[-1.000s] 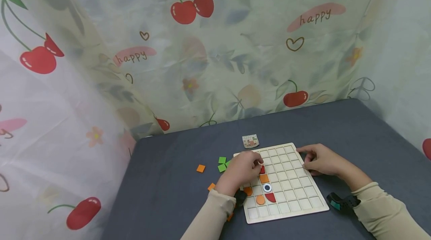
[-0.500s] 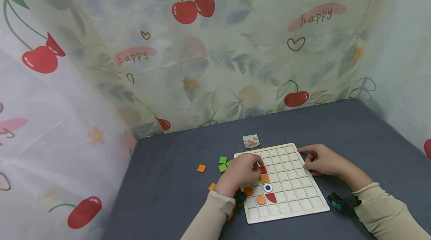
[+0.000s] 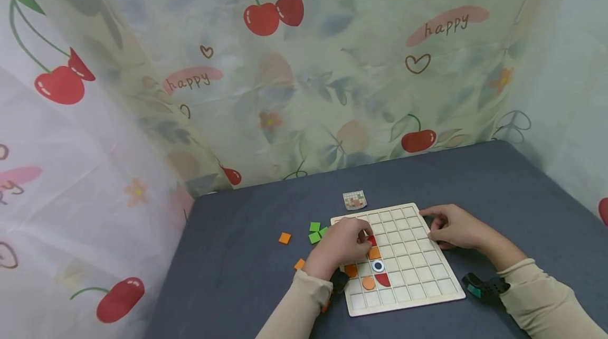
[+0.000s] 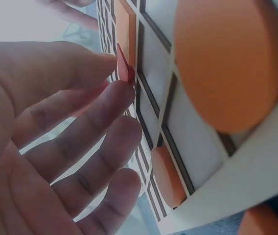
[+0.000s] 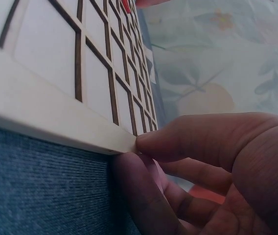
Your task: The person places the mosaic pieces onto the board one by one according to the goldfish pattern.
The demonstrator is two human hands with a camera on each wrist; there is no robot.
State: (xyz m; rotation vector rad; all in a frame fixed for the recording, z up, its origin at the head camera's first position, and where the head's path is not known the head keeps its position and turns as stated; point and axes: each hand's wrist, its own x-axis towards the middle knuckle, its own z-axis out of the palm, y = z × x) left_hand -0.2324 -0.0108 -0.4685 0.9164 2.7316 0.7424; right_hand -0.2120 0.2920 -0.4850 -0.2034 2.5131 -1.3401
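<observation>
Left hand barely shifted, board edge held

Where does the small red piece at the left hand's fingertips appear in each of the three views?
Head: red piece shows lower centre, on the wooden grid board, at the left hand.
Left wrist: upper middle, tilted, pinched at the fingertips.
Right wrist: a red sliver at the top edge, likely the same piece.
Shared landmark: the board.

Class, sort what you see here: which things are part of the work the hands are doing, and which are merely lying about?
In the work:
left hand pinching the red piece
right hand gripping the wooden grid board

Lying about:
green squares
orange square
pattern card
</observation>
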